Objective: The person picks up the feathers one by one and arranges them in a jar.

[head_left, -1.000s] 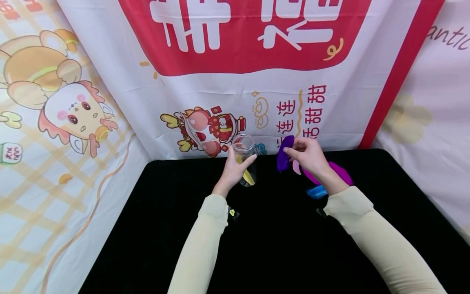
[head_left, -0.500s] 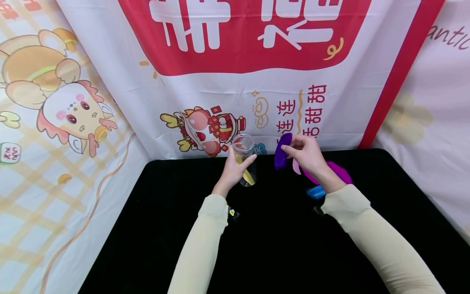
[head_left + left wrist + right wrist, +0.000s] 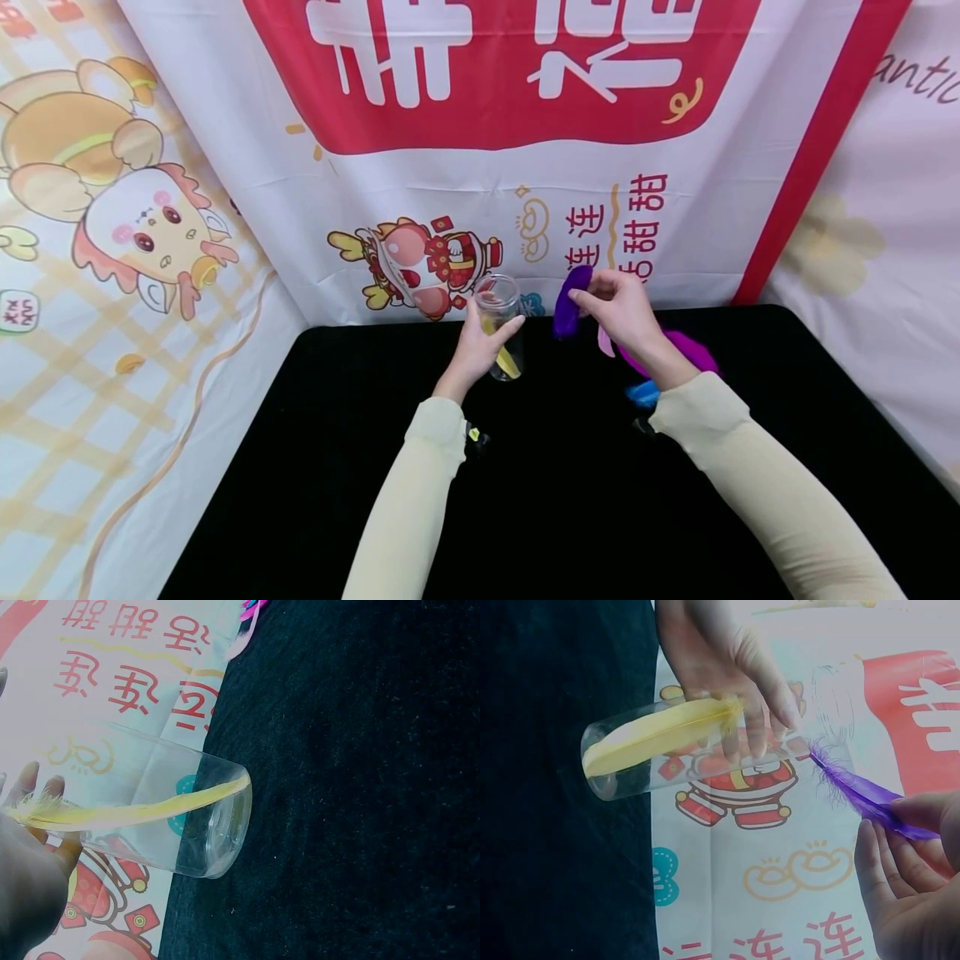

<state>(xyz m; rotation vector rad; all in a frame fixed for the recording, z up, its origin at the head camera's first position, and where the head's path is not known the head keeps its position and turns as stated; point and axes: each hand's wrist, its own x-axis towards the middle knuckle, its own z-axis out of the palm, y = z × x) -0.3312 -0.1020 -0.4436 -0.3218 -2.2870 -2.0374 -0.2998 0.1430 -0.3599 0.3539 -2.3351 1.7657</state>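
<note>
- Purple and slim, a soft feather (image 3: 572, 304) slants in the right hand (image 3: 618, 308) in the head view; thumb and fingers pinch it, probably because a light hold spares the vane.
- Same view: at about nine o'clock from it, slightly lower, the left hand (image 3: 477, 346) is wrapped round a clear, cylindrical jar (image 3: 504, 312), mouth upward, most likely to steady so light a vessel. A long yellow feather (image 3: 507, 363) leans inside.
- Between three and four o'clock from the jar, a pale-pink curved feather (image 3: 605, 342), a bright-magenta feather (image 3: 690, 350) and a blue feather (image 3: 642, 394) lie on the black, cloth-covered tabletop (image 3: 322, 467), apparently grouped for easy reach.
- Left wrist view: the yellow feather runs lengthwise, one end by the jar's base at three o'clock; the walls seem to prop it. Whether the base touches the tabletop I cannot tell.
- Right wrist view: the left hand's fingers reach round the jar from twelve o'clock. The purple feather's quill end points toward ten o'clock, near the jar's mouth, apparently left free by the pinch farther along.
</note>
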